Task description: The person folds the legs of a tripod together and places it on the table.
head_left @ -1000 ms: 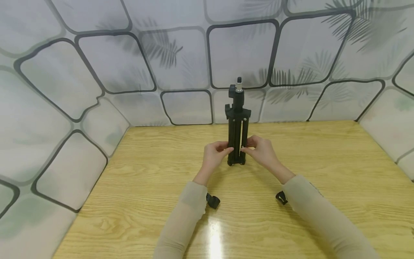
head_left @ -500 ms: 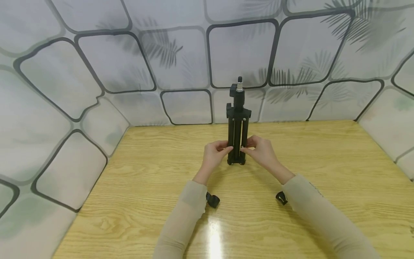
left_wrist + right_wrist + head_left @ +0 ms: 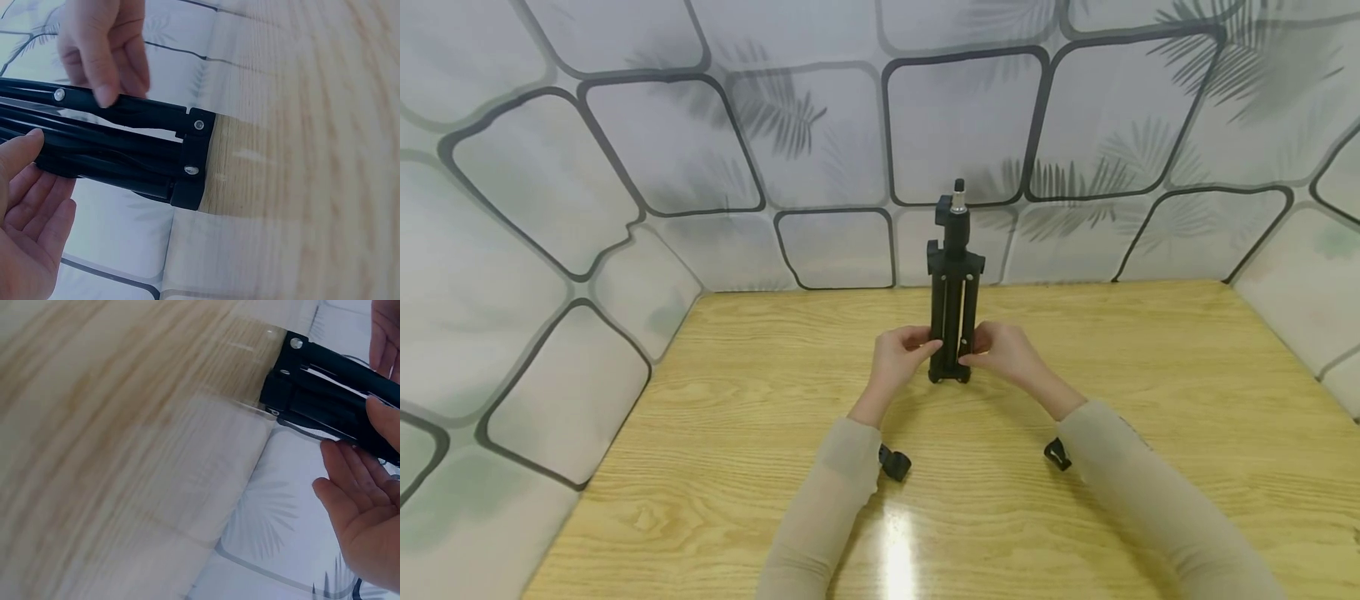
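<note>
A folded black tripod stand (image 3: 955,265) with a silver tip stands upright on the table in the head view. My left hand (image 3: 897,358) pinches the lower part of its left leg, thumb in front and fingers behind. On the opposite side my right hand (image 3: 1006,357) holds the right leg slightly lower, with its thumb near the leg's base. In the left wrist view the stand's lower end (image 3: 194,159) shows its silver rivets close to the tabletop. The right wrist view shows the right hand (image 3: 372,528) with its thumb and fingers on either side of the legs.
The wooden table (image 3: 737,392) reaches back to a patterned fabric wall (image 3: 820,167) close behind the stand. Small black pieces stick out beside the left sleeve (image 3: 820,508) and the right sleeve (image 3: 1157,500).
My right hand has slid a little down the right leg. The left hand keeps its hold, and the stand remains upright in nearly the same spot.
</note>
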`<act>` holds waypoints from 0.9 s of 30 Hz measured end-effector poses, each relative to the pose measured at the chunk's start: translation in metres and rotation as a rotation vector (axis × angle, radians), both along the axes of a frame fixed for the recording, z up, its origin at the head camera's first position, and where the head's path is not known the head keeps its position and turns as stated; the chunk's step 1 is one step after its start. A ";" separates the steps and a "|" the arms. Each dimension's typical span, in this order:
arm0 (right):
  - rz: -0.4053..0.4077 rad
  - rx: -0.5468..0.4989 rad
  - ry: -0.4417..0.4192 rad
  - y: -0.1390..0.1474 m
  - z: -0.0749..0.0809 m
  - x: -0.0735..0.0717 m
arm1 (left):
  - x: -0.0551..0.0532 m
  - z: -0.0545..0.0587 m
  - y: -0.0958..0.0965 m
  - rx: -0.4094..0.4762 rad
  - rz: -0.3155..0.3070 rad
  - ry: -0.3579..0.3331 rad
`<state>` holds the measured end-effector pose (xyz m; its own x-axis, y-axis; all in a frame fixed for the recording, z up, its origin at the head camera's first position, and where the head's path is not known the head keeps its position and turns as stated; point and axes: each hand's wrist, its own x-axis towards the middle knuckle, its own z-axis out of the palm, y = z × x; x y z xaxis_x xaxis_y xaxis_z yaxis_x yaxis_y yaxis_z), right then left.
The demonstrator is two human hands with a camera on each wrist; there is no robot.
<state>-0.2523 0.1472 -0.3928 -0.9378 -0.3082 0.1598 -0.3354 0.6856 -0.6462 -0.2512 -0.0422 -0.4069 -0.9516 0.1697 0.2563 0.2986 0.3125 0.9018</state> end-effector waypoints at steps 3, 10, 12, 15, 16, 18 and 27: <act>0.025 0.040 -0.048 0.001 -0.004 -0.005 | 0.000 0.001 0.001 0.008 -0.002 -0.002; 0.077 0.067 -0.127 0.001 -0.013 -0.013 | -0.001 0.003 0.002 -0.004 -0.003 -0.010; 0.076 0.065 -0.143 0.000 -0.013 -0.013 | -0.001 0.003 0.003 -0.005 -0.005 -0.009; 0.060 0.077 -0.158 -0.001 -0.012 -0.013 | -0.001 0.004 0.003 -0.004 -0.008 -0.009; 0.052 0.087 -0.158 -0.002 -0.012 -0.013 | -0.002 0.004 0.003 -0.004 -0.010 -0.009; 0.040 0.103 -0.159 -0.003 -0.012 -0.013 | -0.003 0.005 0.003 -0.015 -0.011 -0.013; 0.051 0.098 -0.159 -0.006 -0.014 -0.011 | -0.005 0.036 -0.011 0.020 0.077 0.058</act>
